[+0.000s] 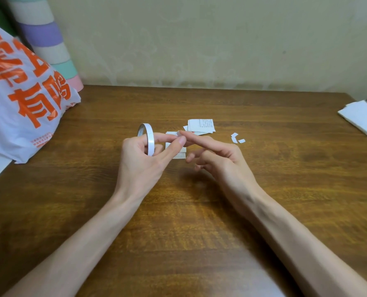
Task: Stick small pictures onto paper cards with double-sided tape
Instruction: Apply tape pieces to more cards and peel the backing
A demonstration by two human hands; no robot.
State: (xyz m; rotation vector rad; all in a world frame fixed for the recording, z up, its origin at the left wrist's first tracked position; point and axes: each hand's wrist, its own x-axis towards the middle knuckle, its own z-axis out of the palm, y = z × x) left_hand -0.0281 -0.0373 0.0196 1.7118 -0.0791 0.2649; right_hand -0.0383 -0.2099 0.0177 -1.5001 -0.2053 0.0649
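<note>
My left hand (pixel 141 161) holds a thin white roll of double-sided tape (pixel 146 137) upright above the wooden table, its forefinger through the ring. Between its thumb and forefinger it pinches a small white piece of tape (pixel 179 133). My right hand (pixel 216 157) reaches in from the right; its straight forefinger touches that piece, and the other fingers hang loosely curled. Under the hands lies a small paper card (pixel 174 144), partly hidden. Behind it sits a little pile of printed paper pictures (pixel 200 126).
Three small white paper scraps (pixel 237 138) lie right of the pile. A white plastic bag with orange lettering (pixel 21 93) fills the left side, with striped pastel rolls (pixel 49 41) behind it. Folded white tissue (pixel 361 116) lies at the right edge of the table (pixel 178 211).
</note>
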